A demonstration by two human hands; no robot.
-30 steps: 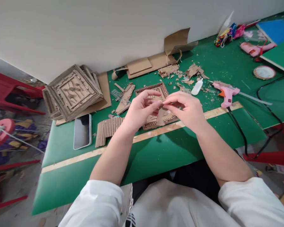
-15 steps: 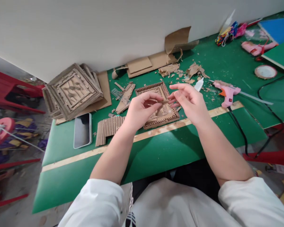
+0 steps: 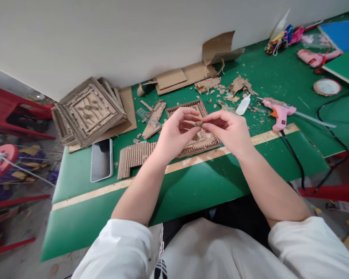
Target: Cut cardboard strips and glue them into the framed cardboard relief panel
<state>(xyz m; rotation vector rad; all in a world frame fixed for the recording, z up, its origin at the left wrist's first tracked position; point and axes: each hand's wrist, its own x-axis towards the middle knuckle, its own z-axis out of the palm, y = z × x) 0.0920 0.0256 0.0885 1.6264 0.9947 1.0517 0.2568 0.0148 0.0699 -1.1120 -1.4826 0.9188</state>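
Between my fingertips is a small brown cardboard piece [image 3: 198,123], partly hidden by the fingers. My left hand [image 3: 178,131] pinches its left side. My right hand [image 3: 229,130] grips its right end between thumb and forefinger. Both hands are held over a square cardboard frame [image 3: 199,151] with ridged corrugated edges, lying on the green table [image 3: 192,186]; the hands cover part of it. An L-shaped sheet of corrugated cardboard [image 3: 128,157] lies by my left forearm. Beyond my right hand rests a white glue bottle [image 3: 243,105].
A phone [image 3: 101,160] lies left, below stacked cardboard frames [image 3: 90,108]. Torn cardboard scraps [image 3: 241,86] litter the table's back. At right are a pink glue gun [image 3: 280,114] with a black cord [image 3: 296,159], a tape roll [image 3: 327,87] and a second glue gun [image 3: 311,57].
My right hand has moved left and down, its raised fingers curling in to pinch the cardboard piece. The white glue bottle behind it shows more fully. My left hand has barely moved.
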